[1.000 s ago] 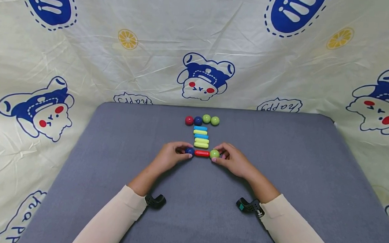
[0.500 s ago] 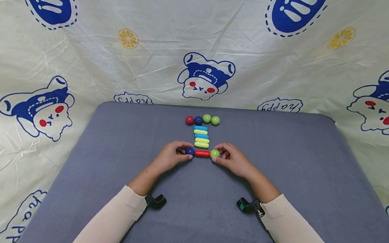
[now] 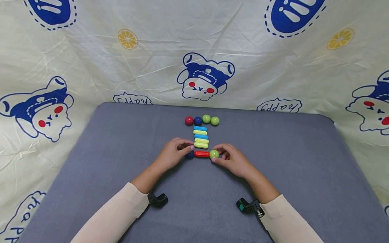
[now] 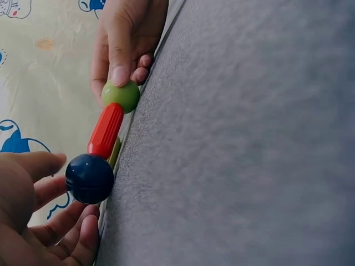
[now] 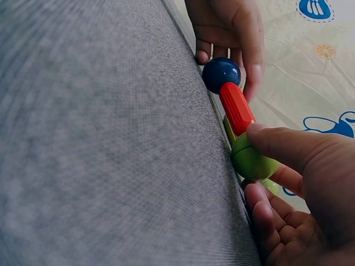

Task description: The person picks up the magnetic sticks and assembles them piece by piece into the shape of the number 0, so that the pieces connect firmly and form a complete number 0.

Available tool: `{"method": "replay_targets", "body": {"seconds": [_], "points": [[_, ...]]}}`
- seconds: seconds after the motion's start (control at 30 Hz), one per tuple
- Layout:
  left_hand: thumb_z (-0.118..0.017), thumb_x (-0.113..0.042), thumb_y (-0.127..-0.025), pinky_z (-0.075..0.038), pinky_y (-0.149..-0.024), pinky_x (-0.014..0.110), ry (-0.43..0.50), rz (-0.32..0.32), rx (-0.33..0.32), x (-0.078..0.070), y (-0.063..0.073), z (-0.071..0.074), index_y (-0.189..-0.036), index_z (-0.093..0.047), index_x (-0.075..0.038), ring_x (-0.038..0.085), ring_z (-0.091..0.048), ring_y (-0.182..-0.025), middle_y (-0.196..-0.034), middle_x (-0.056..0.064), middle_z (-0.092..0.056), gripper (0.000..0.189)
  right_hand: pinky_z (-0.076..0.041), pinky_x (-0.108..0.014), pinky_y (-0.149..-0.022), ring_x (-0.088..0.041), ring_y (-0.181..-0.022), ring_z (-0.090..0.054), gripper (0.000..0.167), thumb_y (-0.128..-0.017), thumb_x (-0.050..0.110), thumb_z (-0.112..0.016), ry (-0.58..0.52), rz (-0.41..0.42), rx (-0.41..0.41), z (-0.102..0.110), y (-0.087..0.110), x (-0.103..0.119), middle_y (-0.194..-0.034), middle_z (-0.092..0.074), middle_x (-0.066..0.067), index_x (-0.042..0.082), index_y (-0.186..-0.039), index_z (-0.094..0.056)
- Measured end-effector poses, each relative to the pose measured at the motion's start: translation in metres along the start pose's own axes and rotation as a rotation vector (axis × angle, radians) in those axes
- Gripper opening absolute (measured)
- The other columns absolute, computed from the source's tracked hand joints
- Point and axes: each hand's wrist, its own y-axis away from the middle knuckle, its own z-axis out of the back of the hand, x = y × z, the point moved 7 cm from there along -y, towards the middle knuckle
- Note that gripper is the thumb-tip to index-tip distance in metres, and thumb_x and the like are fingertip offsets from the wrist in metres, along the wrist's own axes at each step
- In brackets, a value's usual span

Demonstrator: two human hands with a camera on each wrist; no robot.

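Note:
A red ribbed rod (image 3: 202, 154) joins a dark blue ball (image 4: 90, 178) on its left end to a green ball (image 3: 214, 154) on its right end. My right hand (image 3: 233, 160) pinches the green ball between thumb and fingers. Beside the blue ball is my left hand (image 3: 173, 152), its thumb lifted away from the ball and its fingers spread loosely behind it. Whether a left fingertip touches the ball is unclear. In the head view the left thumb partly covers the blue ball. Yellow rods (image 3: 201, 143) lie just behind the red one.
Blue rods (image 3: 200, 128) alternate with yellow ones in a column. Farther back stand a red ball (image 3: 189, 121), another blue ball (image 3: 197, 121) and two green balls (image 3: 210, 119) in a row. The grey table (image 3: 295, 159) meets a printed curtain (image 3: 157, 68) behind.
My left hand has let go of the blue ball, its thumb and fingers moving up and slightly away from the person. The right hand keeps its pinch on the green ball.

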Motion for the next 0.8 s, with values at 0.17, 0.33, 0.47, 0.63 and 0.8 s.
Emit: {"method": "replay_targets", "body": {"seconds": [0.17, 0.33, 0.47, 0.63, 0.8], "points": [[-0.071, -0.025, -0.096, -0.049, -0.082, 0.032, 0.000, 0.012, -0.002, -0.001, -0.009, 0.000, -0.115, -0.077, -0.015, 0.020, -0.058, -0.096, -0.109, 0.006, -0.067, 0.022, -0.046, -0.027, -0.074, -0.016, -0.085, -0.055, 0.036, -0.091, 0.022, -0.076, 0.002, 0.015, -0.001, -0.001, -0.001, 0.001, -0.112, -0.063, -0.012, 0.010, -0.124, -0.066], [-0.071, -0.024, -0.095, -0.051, -0.083, 0.033, -0.004, 0.014, 0.015, -0.005, -0.016, 0.000, -0.113, -0.078, -0.015, 0.020, -0.061, -0.096, -0.108, 0.007, -0.067, 0.021, -0.046, -0.027, -0.074, -0.016, -0.085, -0.055, 0.036, -0.091, 0.020, -0.077, -0.009, 0.032, -0.003, 0.001, -0.001, 0.003, -0.111, -0.063, -0.012, 0.010, -0.123, -0.066], [-0.072, -0.025, -0.094, -0.053, -0.085, 0.034, -0.019, 0.044, 0.047, -0.004, -0.021, -0.002, -0.113, -0.078, -0.016, 0.019, -0.062, -0.096, -0.106, 0.005, -0.067, 0.021, -0.046, -0.027, -0.073, -0.016, -0.084, -0.055, 0.036, -0.091, 0.021, -0.077, -0.007, 0.027, 0.002, 0.000, 0.000, 0.002, -0.111, -0.063, -0.011, 0.011, -0.123, -0.066], [-0.072, -0.026, -0.095, -0.052, -0.087, 0.035, -0.045, 0.056, 0.071, -0.003, -0.026, -0.005, -0.111, -0.078, -0.017, 0.020, -0.060, -0.097, -0.107, 0.005, -0.068, 0.020, -0.046, -0.027, -0.073, -0.016, -0.084, -0.055, 0.035, -0.091, 0.020, -0.076, -0.008, 0.027, 0.008, -0.001, 0.000, 0.001, -0.111, -0.063, -0.011, 0.011, -0.123, -0.066], [-0.072, -0.023, -0.094, -0.052, -0.090, 0.037, -0.062, 0.042, 0.082, -0.003, -0.030, -0.006, -0.107, -0.079, -0.016, 0.020, -0.061, -0.099, -0.108, 0.006, -0.070, 0.016, -0.046, -0.025, -0.073, -0.016, -0.085, -0.054, 0.036, -0.091, 0.021, -0.077, -0.010, 0.044, 0.012, 0.000, 0.000, 0.001, -0.111, -0.063, -0.012, 0.010, -0.123, -0.066]]}}
